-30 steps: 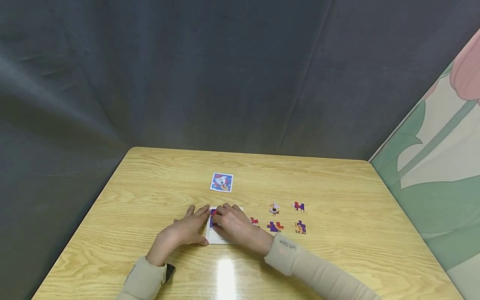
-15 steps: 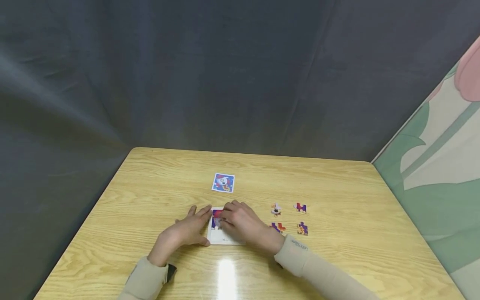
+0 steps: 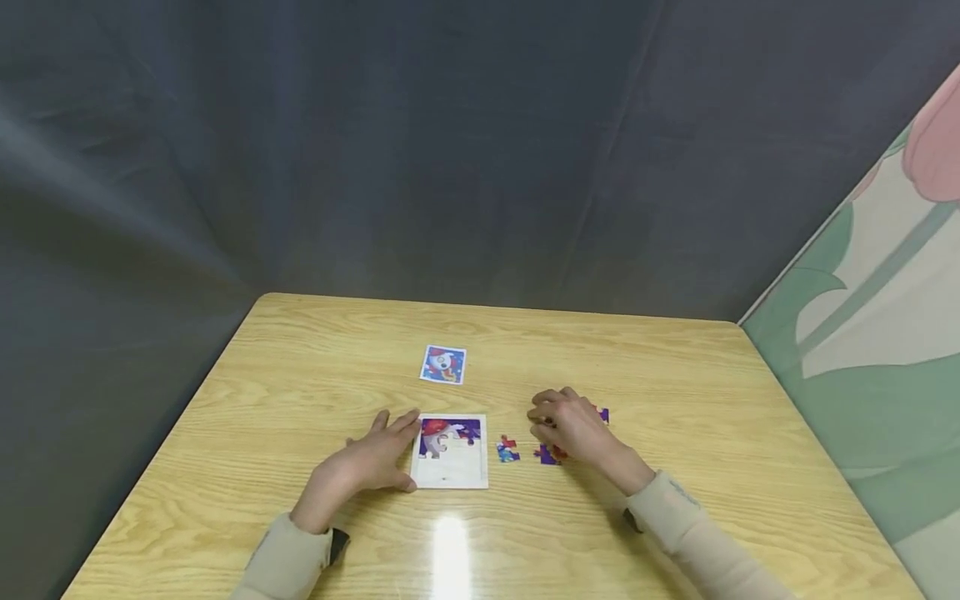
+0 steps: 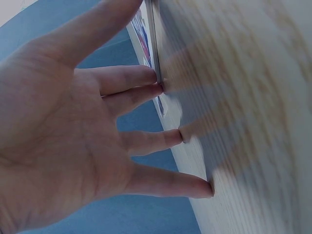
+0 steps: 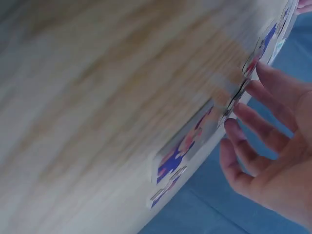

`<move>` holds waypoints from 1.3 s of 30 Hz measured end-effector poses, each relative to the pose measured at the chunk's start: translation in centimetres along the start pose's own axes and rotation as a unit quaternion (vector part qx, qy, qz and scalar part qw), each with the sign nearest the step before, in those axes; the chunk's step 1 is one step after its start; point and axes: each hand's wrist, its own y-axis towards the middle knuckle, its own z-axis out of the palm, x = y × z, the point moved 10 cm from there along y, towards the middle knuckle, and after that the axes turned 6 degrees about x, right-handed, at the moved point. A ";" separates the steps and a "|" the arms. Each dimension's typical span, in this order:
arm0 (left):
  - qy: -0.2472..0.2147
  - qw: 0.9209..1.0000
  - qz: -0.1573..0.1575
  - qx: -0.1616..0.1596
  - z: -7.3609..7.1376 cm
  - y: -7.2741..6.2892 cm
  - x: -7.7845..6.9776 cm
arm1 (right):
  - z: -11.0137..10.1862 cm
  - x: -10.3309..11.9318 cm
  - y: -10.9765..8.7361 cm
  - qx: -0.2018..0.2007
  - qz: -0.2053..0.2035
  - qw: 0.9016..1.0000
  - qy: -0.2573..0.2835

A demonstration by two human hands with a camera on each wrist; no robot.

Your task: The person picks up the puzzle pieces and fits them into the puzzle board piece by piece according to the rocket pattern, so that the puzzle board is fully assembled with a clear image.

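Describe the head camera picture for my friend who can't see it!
The left hand touches a partly filled puzzle tray on a table; the right hand is among loose puzzle pieces. A picture card lies beyond the tray.

A wood-grained table (image 3: 675,375) bears a puzzle tray (image 3: 450,472), picture card (image 3: 443,365) and loose pieces (image 3: 507,450).

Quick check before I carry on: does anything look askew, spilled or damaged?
No visible spill or damage. Only the picture card beyond the puzzle tray sits slightly askew to it; the loose jigsaw pieces seem normal mid-puzzle.
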 end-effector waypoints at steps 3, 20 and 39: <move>-0.002 1.000 0.003 0.001 -0.1 -0.1 -0.1 | 0.0 -0.4 -0.1 0.003 -0.007 1.000 0.013; -0.005 1.000 -0.007 0.007 0.1 -0.1 0.0 | 0.2 -2.2 -1.0 0.035 0.013 0.998 0.051; -0.014 1.000 -0.003 0.002 0.0 0.0 -0.2 | 0.1 -1.5 -1.5 0.054 -0.053 0.997 -0.015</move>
